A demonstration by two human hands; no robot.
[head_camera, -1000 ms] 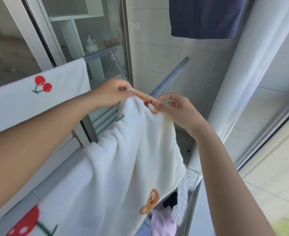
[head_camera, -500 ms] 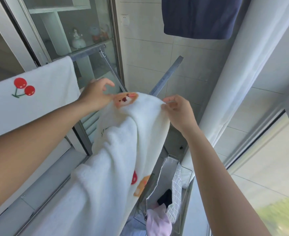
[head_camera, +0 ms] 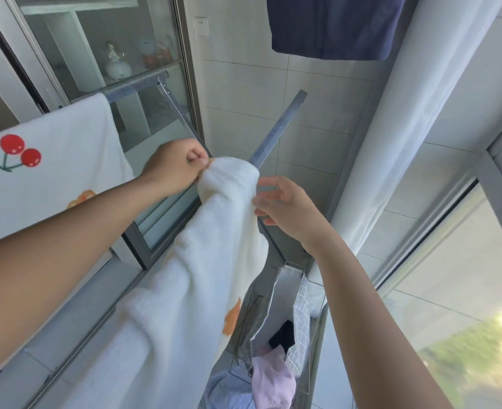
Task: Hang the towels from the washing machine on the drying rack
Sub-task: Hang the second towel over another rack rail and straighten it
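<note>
The white towel [head_camera: 202,278] runs lengthwise from bottom left up to its bunched top end at the drying rack's bar [head_camera: 276,131]; the left hand [head_camera: 176,166] has its grip pinched shut on that top end; the right hand [head_camera: 285,211] touches the towel's right edge, fingers loosely spread, holding nothing; half a second ago it pinched the edge and a bear print faced up; a cherry towel [head_camera: 52,172] hangs at the rack's left end.

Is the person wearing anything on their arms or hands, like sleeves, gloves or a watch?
No. Both forearms are bare all the way into view, with no sleeves showing. The left hand and right hand have no gloves, and no watch, bracelet or ring shows. The nails look short and unpainted.
</note>
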